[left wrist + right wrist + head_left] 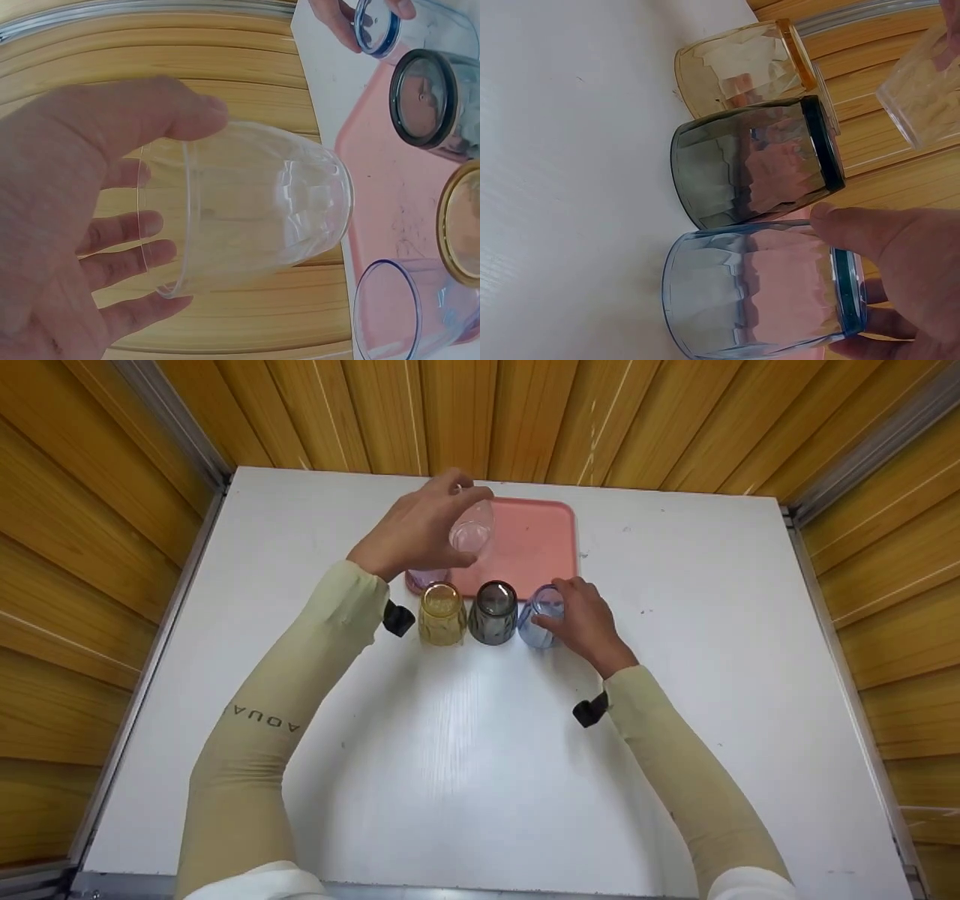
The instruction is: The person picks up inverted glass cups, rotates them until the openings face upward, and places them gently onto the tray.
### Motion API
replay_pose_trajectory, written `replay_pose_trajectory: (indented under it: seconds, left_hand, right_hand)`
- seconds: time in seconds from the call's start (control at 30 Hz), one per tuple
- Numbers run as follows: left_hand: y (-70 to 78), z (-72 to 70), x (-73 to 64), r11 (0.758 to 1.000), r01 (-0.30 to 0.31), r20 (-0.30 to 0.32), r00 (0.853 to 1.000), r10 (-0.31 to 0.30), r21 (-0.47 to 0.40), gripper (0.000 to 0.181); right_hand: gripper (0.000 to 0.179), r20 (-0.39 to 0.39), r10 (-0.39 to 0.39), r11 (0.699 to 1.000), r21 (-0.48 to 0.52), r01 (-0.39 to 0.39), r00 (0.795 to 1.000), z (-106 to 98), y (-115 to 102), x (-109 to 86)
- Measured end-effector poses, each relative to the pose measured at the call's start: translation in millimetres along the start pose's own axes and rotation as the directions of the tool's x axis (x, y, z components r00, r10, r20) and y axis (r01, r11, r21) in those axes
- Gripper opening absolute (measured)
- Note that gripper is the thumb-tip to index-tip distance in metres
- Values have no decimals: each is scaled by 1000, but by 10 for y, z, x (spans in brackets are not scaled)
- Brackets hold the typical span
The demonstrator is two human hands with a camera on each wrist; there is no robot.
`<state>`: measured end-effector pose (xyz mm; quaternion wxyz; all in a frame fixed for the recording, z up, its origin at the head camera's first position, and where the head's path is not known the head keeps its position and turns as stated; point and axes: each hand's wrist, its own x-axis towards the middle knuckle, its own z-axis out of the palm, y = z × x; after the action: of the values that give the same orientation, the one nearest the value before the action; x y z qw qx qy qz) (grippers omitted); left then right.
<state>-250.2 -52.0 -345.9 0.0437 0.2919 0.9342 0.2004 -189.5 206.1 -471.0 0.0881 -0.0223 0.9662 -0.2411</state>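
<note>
My left hand holds a clear glass by its rim, thumb on one side and fingers on the other. The glass hangs over the pink tray with its base downward. In front of the tray, my right hand grips the base end of a light blue glass, which stands upside down on the table. Beside it, also upside down, are a dark grey glass and an amber glass. A pale purple glass is at the tray's front left corner, partly hidden in the head view.
The white table is bounded by wood-look panels at the back and sides. Metal rails run along its side edges. The three coloured glasses stand close together in a row along the tray's front edge.
</note>
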Motion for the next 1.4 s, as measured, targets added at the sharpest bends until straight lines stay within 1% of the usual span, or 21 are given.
replay_pose_trajectory:
  seconds: [0.17,0.33,0.57,0.73,0.97,1.13,1.4]
  left_hand:
    - [-72,-1,34,1000,24,3,1000,-24,-14,78]
    - [-121,10,68,998,61,19,998,-61,-23,78]
    - [-168,54,103,991,119,46,992,-117,-56,79]
    - [-184,76,144,990,122,42,992,-119,-66,79]
    - [-213,97,190,988,134,38,991,-131,-75,81]
    - [-237,124,236,986,142,42,989,-139,-83,81]
    - [-256,135,296,984,147,35,989,-144,-97,82]
  right_hand:
    - [69,9,21,1000,-6,-21,1000,0,-20,11]
    - [71,8,30,999,-21,-30,1000,-2,-42,32]
    - [69,23,46,998,-38,-45,999,-11,-83,51]
    - [69,31,67,997,-41,-65,997,-38,-107,52]
    - [70,43,62,996,-73,-59,997,-63,-120,54]
    - [71,50,85,995,-59,-82,995,-65,-124,46]
    - [71,48,84,994,-78,-80,995,-62,-137,36]
